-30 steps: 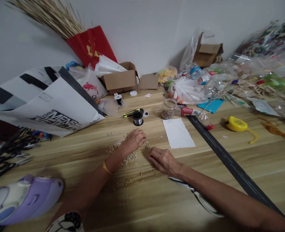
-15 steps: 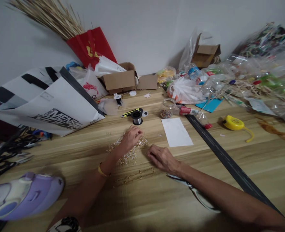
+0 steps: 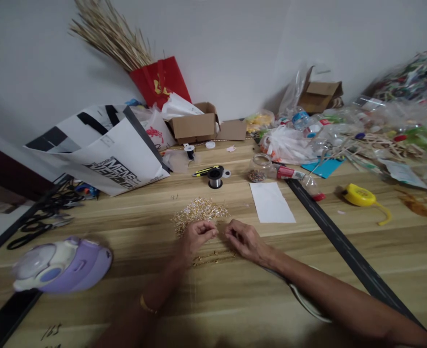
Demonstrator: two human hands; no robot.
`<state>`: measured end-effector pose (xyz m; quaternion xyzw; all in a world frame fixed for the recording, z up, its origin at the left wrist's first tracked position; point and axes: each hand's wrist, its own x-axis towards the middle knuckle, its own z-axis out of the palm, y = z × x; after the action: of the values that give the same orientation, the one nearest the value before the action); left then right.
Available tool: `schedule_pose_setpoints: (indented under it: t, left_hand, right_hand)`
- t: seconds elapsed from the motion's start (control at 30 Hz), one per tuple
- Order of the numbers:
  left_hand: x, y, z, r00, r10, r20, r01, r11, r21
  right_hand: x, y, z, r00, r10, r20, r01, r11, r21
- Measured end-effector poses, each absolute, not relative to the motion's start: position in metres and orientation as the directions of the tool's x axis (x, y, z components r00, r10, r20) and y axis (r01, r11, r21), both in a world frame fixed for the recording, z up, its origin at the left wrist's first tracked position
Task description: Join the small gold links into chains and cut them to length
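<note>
My left hand (image 3: 199,237) is pinched at the near edge of a pile of small gold and clear beads or pieces (image 3: 200,210). Just to its right, my right hand (image 3: 245,239) has its fingers curled together, the fingertips of both hands a small gap apart. Whatever either pinch holds is too small to make out. A gold chain (image 3: 213,259) lies on the wooden table below the hands. Under my right forearm sits a tool with pale curved handles (image 3: 309,304), partly hidden.
Beyond the pile stand a wire spool (image 3: 215,180) and a cutter (image 3: 206,170). White paper (image 3: 272,203), a bead jar (image 3: 258,170) and a yellow tape measure (image 3: 360,195) lie rightward. A purple-white device (image 3: 75,268) and large paper bag (image 3: 126,159) are leftward.
My left hand has come off the top of the pile toward me and now faces my right hand. The view has shifted, so objects sit further right in it.
</note>
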<state>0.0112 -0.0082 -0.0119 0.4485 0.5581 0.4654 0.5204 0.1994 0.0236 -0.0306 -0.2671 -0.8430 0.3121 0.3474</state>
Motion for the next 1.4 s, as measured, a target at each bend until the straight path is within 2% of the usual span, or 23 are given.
schedule_pose_setpoints:
  t: [0.43,0.8,1.27,1.4]
  left_hand:
    - [0.011,-0.012,-0.024,0.019,0.993,-0.118,0.075,0.117,0.990]
    - [0.010,-0.014,-0.024,0.012,0.990,-0.143,0.084,0.141,0.986]
    - [0.010,-0.015,-0.021,0.042,0.986,-0.163,0.068,0.160,0.985]
    - [0.009,-0.015,-0.021,0.057,0.990,-0.130,0.049,0.128,0.991]
  right_hand:
    - [0.197,0.022,-0.028,-0.623,0.696,0.357,0.233,0.601,-0.765]
    - [0.197,0.023,-0.030,-0.650,0.642,0.406,0.217,0.669,-0.711]
    - [0.199,0.021,-0.025,-0.654,0.630,0.419,0.197,0.676,-0.710]
    - [0.199,0.020,-0.023,-0.659,0.615,0.433,0.171,0.682,-0.711]
